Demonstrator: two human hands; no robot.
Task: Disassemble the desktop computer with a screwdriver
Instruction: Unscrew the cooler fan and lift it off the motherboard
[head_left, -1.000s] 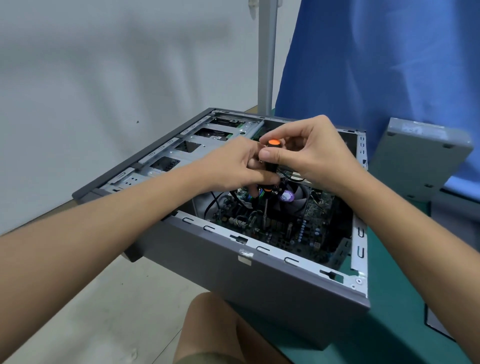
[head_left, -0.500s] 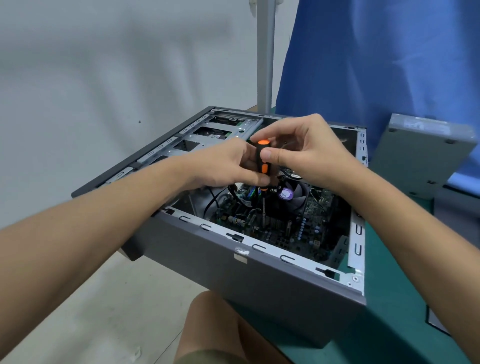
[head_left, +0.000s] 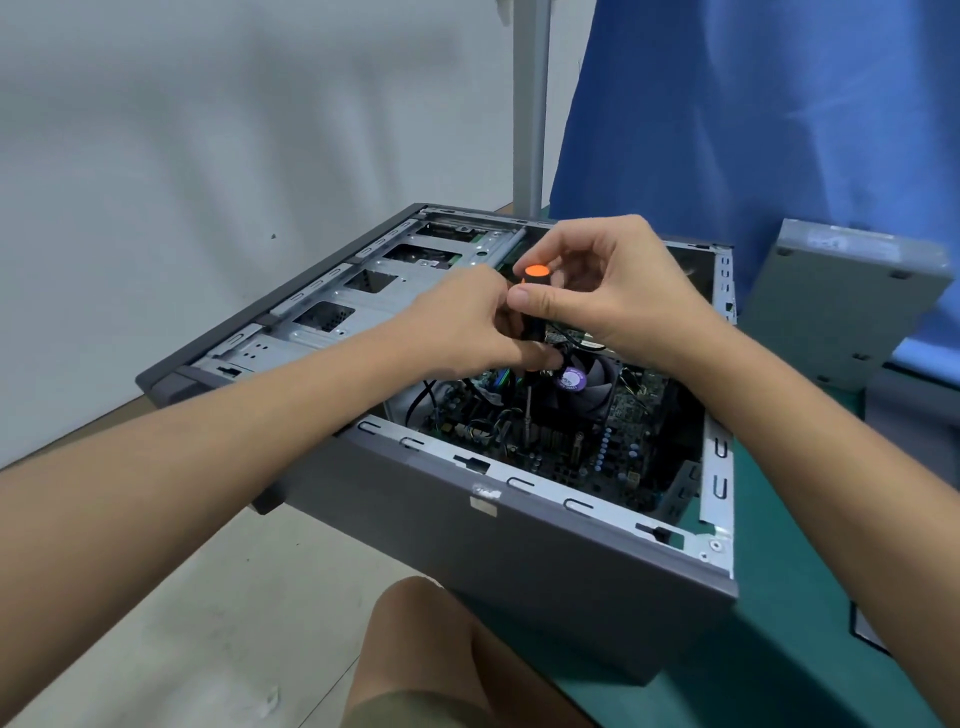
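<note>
Turning out a screw inside the open desktop computer (head_left: 519, 545) seems to be the step in hand. The case lies on its side on the green mat (head_left: 779, 597), with its open face up, and partly hangs over the near edge of the mat.

The screwdriver (head_left: 533, 325) stands almost upright over the middle of the case. Its shaft goes down to the motherboard (head_left: 587, 447), just to the near-left of the cooler fan (head_left: 592, 379). The right hand (head_left: 613, 291) pinches the upper part of the black handle, just under the orange cap. The left hand (head_left: 462, 327) has its fingers curled around the lower part of the handle. The tip and the screw are too small to see.

To do this well, I think the shaft should stay in line with the screw, with light pressure downward, so the tip does not jump out and scratch the board. The upper hand can turn and the lower hand only guide. The cables near the fan are close to the shaft and should not be caught. The loose screw could fall between the parts, so it is better to lift it slowly.

A grey flat part (head_left: 841, 301) leans at the far right.
</note>
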